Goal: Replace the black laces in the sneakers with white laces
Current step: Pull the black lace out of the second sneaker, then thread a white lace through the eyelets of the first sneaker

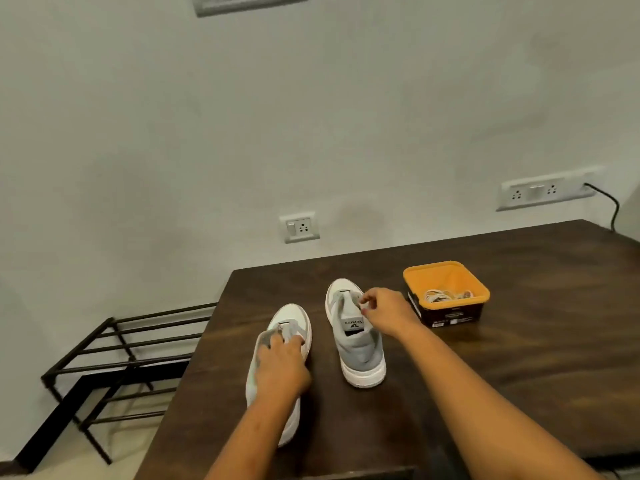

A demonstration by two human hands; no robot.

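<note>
- Two bare hands work a pair of sneakers on the bench [519, 341]: the left hand [282, 367] curls over the tongue of the left sneaker [292, 315], while the right hand [384, 310] pinches at the eyelet edge of the right sneaker [356, 348].
- No black laces show on either shoe, so stripping looks finished and relacing is not yet begun.
- Next move likely calls for a reach to the white laces [441, 295], coiled in one orange-rimmed box [453, 315] just beside the right sneaker.
- Count: two sneakers, one box, one tangle of laces whose number is unclear, and one shoe rack [138, 344] on the floor.
</note>
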